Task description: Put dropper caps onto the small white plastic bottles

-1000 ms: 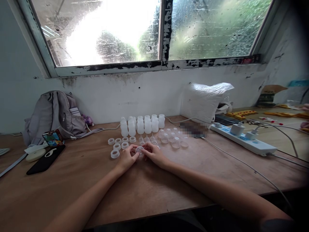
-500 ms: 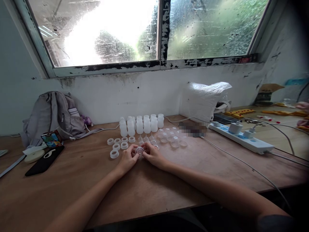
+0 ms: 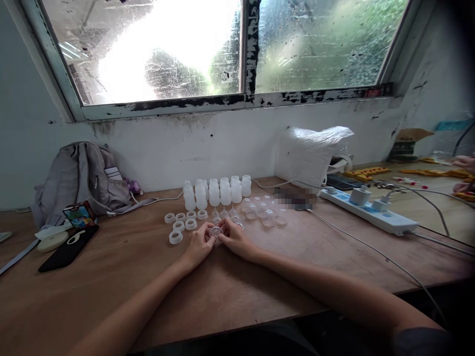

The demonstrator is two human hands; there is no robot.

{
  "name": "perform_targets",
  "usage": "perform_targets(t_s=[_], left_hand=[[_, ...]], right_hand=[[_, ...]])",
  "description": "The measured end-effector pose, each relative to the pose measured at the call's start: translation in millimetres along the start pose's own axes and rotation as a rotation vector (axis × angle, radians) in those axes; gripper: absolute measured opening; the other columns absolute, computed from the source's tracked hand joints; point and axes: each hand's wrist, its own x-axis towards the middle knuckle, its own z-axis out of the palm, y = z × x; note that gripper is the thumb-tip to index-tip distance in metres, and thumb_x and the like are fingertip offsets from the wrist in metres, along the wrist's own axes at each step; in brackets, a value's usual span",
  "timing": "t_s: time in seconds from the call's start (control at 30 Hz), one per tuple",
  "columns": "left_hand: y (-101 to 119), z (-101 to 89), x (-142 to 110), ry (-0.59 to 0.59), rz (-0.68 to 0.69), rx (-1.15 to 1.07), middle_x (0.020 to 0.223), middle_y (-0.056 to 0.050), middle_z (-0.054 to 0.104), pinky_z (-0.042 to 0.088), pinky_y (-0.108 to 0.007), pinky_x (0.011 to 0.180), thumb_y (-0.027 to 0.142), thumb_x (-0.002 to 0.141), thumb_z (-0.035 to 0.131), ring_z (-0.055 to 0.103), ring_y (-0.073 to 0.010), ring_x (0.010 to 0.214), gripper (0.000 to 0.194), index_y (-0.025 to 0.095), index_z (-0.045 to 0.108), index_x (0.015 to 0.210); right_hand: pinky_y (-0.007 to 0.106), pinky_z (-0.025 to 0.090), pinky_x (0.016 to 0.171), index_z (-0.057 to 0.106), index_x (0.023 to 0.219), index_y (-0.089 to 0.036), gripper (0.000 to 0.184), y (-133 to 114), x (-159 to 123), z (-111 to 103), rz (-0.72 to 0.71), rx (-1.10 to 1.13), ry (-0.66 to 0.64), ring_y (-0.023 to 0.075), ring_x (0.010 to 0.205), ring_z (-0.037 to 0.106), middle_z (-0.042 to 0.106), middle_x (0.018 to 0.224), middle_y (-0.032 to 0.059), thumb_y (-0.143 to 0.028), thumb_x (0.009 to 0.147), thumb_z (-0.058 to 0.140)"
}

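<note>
Between my two hands, just above the table, is a translucent bottle collar ring (image 3: 215,231). My left hand (image 3: 200,242) pinches its left side, the thumb at the near rim. My right hand (image 3: 235,239) grips the opposite side in the same way. Whether a nipple sits inside the ring I cannot make out. Several loose collar rings (image 3: 175,237) lie left of my hands. Just beyond my fingers stand clear bottle nipples (image 3: 223,212), partly hidden by my right hand. Frosted baby bottles (image 3: 214,193) stand upright in rows behind them. Clear domed caps (image 3: 267,218) are grouped on the right.
A white power strip (image 3: 369,211) with plugs lies at the right, its cable trailing over the wooden table (image 3: 178,306). On the left are a grey backpack (image 3: 79,173) and a black phone (image 3: 69,249). Another person's hand (image 3: 463,163) shows at the far right.
My hands keep their hold on the collar ring, which has shifted very slightly to the right. The loose parts on the table stay where they were.
</note>
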Motion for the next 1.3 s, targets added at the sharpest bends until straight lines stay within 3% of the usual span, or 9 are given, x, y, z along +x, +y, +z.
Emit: perform_targets(t_s=[0.17, 0.33, 0.47, 0.63, 0.83, 1.03, 1.3], left_hand=[[-1.2, -0.9, 1.1, -0.014, 0.032, 0.011, 0.059, 0.004, 0.051, 0.037, -0.02, 0.052, 0.021, 0.071, 0.048, 0.046, -0.0092, 0.052, 0.018, 0.018, 0.053, 0.089], [2.8, -5.0, 0.2, -0.024, 0.008, -0.096, 0.073, 0.0, 0.058, 0.04, -0.021, 0.055, 0.024, 0.076, 0.045, 0.051, -0.011, 0.06, 0.023, 0.019, 0.05, 0.097], [4.7, -7.3, -0.9, 0.022, -0.041, -0.15, 0.073, -0.002, 0.059, 0.041, -0.022, 0.054, 0.033, 0.078, 0.043, 0.054, -0.0122, 0.06, 0.026, 0.018, 0.048, 0.099], [2.4, -7.0, -1.4, 0.044, 0.015, -0.056, 0.068, 0.0, 0.058, 0.041, -0.023, 0.058, 0.034, 0.08, 0.04, 0.053, -0.0117, 0.058, 0.024, 0.019, 0.053, 0.093], [3.6, -2.4, -0.4, 0.053, -0.064, -0.12, 0.076, -0.002, 0.06, 0.041, -0.024, 0.062, 0.037, 0.08, 0.04, 0.055, -0.014, 0.067, 0.027, 0.017, 0.056, 0.089], [2.7, 1.7, 0.9, 0.02, -0.138, -0.209, 0.053, 0.004, 0.051, 0.037, -0.022, 0.05, 0.04, 0.08, 0.038, 0.047, -0.0101, 0.046, 0.028, 0.016, 0.052, 0.084], [1.9, 0.8, 0.8, 0.0, -0.143, -0.207, 0.059, 0.003, 0.051, 0.035, -0.02, 0.049, 0.037, 0.08, 0.039, 0.044, -0.0085, 0.047, 0.024, 0.016, 0.05, 0.082]], right_hand=[[0.019, 0.032, 0.049, 0.045, 0.077, -0.018, 0.013, 2.6, -0.4, -0.3, -0.02, -0.022, 0.022, 0.0084, 0.053, 0.042, 0.045, 0.058, -0.0049, -0.013, 0.065, 0.048], [0.019, 0.034, 0.047, 0.048, 0.082, -0.018, 0.014, 2.7, 2.2, -3.2, 0.017, 0.023, -0.002, 0.0079, 0.051, 0.044, 0.05, 0.06, -0.0039, -0.016, 0.068, 0.048], [0.02, 0.036, 0.046, 0.049, 0.09, -0.017, 0.019, -1.8, 1.7, -5.5, 0.023, 0.062, -0.047, 0.0083, 0.048, 0.046, 0.053, 0.059, -0.0028, -0.026, 0.074, 0.047], [0.021, 0.039, 0.049, 0.053, 0.087, -0.017, 0.024, -5.4, -0.6, -6.6, 0.013, 0.04, -0.005, 0.01, 0.051, 0.05, 0.054, 0.059, -0.001, -0.038, 0.076, 0.047], [0.021, 0.037, 0.049, 0.055, 0.077, -0.017, 0.021, -2.5, 0.7, -4.8, 0.019, 0.006, 0.011, 0.0101, 0.05, 0.048, 0.052, 0.053, -0.0019, -0.035, 0.078, 0.045], [0.022, 0.037, 0.05, 0.053, 0.072, -0.017, 0.017, -2.8, 2.6, -2.6, 0.021, -0.012, 0.033, 0.0104, 0.051, 0.048, 0.05, 0.052, -0.0023, -0.029, 0.078, 0.044], [0.022, 0.037, 0.051, 0.053, 0.076, -0.016, 0.018, 0.4, 2.8, -2.3, 0.024, 0.021, 0.005, 0.0103, 0.053, 0.048, 0.052, 0.054, -0.002, -0.032, 0.077, 0.045]])
